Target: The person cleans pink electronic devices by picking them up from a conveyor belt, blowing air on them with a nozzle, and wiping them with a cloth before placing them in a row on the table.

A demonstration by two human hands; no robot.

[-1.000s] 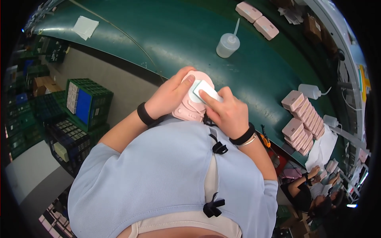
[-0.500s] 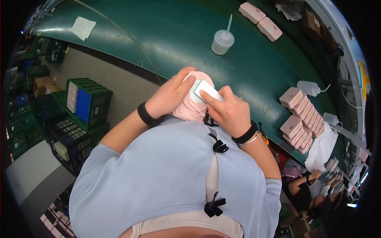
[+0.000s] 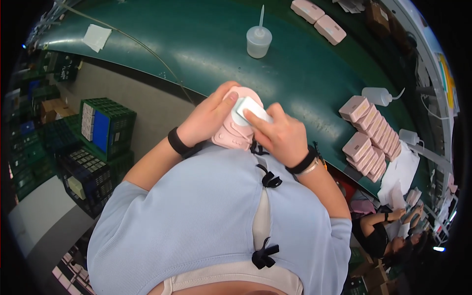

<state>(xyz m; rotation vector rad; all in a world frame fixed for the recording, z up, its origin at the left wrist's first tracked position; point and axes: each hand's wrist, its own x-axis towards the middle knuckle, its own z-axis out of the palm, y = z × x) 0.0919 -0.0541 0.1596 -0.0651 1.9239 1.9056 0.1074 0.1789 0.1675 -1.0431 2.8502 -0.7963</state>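
In front of my chest my left hand grips a pink plastic device by its left side, the thumb lying over its face. The device has a rounded upper end, a pale round area in the middle and small raised buttons at the lower end. My right hand pinches a white rectangular block, perhaps a sponge or folded pad, with the forefinger on top. That block lies against the pale round area; its underside is hidden. Both hands are closed, just off the near edge of the green bench.
The green bench carries a translucent squeeze bottle, stacked pink cases and another squeeze bottle at right. Two pink cases lie at the back. Green crates stand on the left floor. Co-workers sit at lower right.
The whole view has shifted slightly, so bench items appear a little farther left and up. Both hands keep their hold, with the white block still against the pink device.
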